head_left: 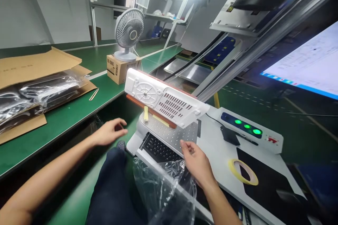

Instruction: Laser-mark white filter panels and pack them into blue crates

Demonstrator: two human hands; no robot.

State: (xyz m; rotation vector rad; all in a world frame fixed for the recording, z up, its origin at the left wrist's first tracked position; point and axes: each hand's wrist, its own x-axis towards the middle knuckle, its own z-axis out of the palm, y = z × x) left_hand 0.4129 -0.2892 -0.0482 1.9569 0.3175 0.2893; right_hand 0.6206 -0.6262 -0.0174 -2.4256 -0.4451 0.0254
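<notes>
My left hand (112,132) hovers left of the white machine, its curled fingers apart and nothing in them. Over the front of the perforated grey metal plate (169,132) is my right hand (196,163), thumb and fingers drawn together; whatever they hold, if anything, is hidden. A white vented panel (169,96) with an orange lower edge stands tilted above the plate. Near its left side a small yellow piece (146,114) sits upright. Below the plate lies a black keyboard (160,147), partly covered by a clear plastic bag (166,182) hanging down beside my right wrist.
A yellow tape roll (243,171) rests on the white worktop, near a box with green lights (246,126). On the green table (76,112) are an opened carton (39,63) with wrapped items and a fan (129,30) on a box. A monitor (308,59) hangs right.
</notes>
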